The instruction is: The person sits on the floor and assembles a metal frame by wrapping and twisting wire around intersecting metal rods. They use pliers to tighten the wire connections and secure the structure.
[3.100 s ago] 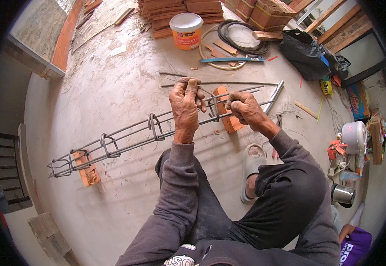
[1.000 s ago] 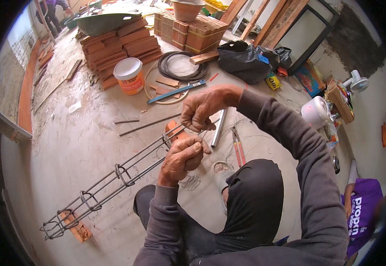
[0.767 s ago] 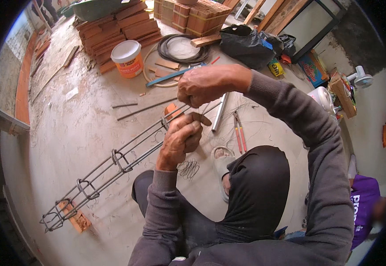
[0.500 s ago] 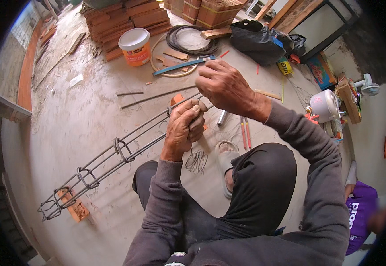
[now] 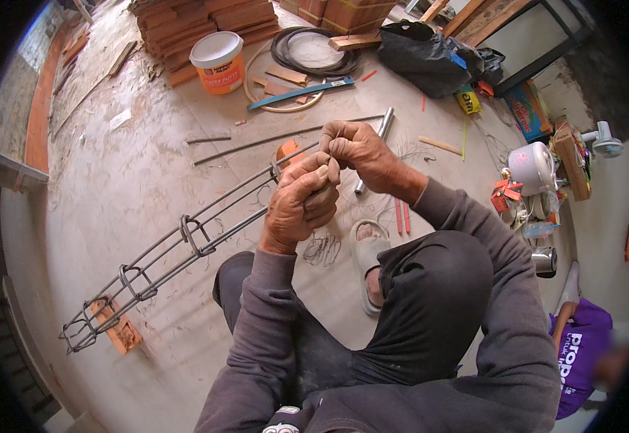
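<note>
My left hand (image 5: 302, 200) is closed, thumb against curled fingers, at the near right end of a long cage of steel reinforcing bars (image 5: 242, 223) with square stirrups. My right hand (image 5: 369, 157) pinches right beside it, the fingertips of both hands meeting. Whatever lies between the fingers is too small to make out. The cage slants away to the left, its far left end over an orange brick (image 5: 118, 330). Another brick (image 5: 288, 149) sits under it just past my left hand, which hides part of the bars.
A metal tube (image 5: 384, 128), red-handled tool (image 5: 402, 216) and tangle of thin wire (image 5: 323, 250) lie around my hands. Behind are a loose bar (image 5: 257, 149), blue strip (image 5: 300, 94), putty bucket (image 5: 218, 63) and wire coil (image 5: 280, 54). A person in purple (image 5: 582, 346) is at right.
My right hand has turned and come down, its fingertips now meeting my left hand. The metal tube behind it shows more fully. My left hand stays nearly in place.
</note>
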Motion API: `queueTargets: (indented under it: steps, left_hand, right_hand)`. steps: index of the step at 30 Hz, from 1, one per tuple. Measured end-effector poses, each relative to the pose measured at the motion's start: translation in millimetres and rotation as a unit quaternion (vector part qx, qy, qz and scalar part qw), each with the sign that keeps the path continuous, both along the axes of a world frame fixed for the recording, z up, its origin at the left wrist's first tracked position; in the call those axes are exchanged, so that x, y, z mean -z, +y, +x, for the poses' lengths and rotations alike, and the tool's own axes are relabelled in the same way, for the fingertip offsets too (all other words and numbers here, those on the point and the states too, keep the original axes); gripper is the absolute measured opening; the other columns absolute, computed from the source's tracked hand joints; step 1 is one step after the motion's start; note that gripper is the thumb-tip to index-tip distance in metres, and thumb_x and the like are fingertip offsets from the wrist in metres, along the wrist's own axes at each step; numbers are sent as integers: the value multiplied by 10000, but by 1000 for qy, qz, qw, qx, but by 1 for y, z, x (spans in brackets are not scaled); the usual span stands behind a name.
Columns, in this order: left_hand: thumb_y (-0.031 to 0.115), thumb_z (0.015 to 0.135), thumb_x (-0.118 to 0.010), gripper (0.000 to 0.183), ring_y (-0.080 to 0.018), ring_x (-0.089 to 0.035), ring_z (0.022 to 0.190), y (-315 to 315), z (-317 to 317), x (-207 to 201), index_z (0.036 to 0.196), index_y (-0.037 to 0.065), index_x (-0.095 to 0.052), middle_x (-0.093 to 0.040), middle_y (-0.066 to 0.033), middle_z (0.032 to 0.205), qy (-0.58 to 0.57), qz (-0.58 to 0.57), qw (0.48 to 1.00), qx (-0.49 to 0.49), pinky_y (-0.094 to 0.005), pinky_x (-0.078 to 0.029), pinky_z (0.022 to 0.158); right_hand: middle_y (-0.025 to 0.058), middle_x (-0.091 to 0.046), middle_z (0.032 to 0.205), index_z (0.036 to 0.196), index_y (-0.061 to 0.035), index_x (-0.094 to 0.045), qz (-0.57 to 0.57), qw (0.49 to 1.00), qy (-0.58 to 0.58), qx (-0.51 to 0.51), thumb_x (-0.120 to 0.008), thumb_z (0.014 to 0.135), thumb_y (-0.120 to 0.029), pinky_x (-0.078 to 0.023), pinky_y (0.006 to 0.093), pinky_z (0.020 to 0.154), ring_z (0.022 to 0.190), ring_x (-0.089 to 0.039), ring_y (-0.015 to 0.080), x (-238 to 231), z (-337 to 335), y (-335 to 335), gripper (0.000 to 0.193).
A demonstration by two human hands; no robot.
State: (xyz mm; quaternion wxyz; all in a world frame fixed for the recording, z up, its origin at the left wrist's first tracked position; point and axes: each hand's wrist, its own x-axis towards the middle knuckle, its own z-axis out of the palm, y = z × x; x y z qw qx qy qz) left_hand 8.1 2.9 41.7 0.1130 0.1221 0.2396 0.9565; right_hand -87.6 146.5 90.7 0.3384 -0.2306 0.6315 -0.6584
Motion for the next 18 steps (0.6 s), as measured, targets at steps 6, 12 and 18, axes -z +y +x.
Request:
queueTargets:
  steps: [6,12,18]
  left_hand:
    - [167,969,-511,194,4,-253,364,-2,4,-6,1017,-14,-559,-326,105,530,-10,-74,995,61,-183,-206,327]
    - [155,941,-495,356,-8,-317,437,-1,2,15,1243,-11,-582,-377,91,610,99,-250,963,7,-186,-245,374]
    - [173,902,-552,385,-36,-472,517,-11,4,-17,1233,-17,-600,-559,35,781,-51,-167,982,70,-182,-369,442]
  right_hand:
    - [-30,-544,680,738,-57,-589,56,981,-20,-182,-622,801,-150,-406,215,594,628,-490,62,-5,-39,12,116]
    - [39,-587,652,698,-5,-609,118,944,45,-303,-635,708,-114,-443,256,606,626,-548,117,-12,-66,4,112]
    - [70,-594,652,733,-5,-603,155,874,385,-252,-636,742,-23,-471,332,610,601,-546,172,-51,-47,-3,38]
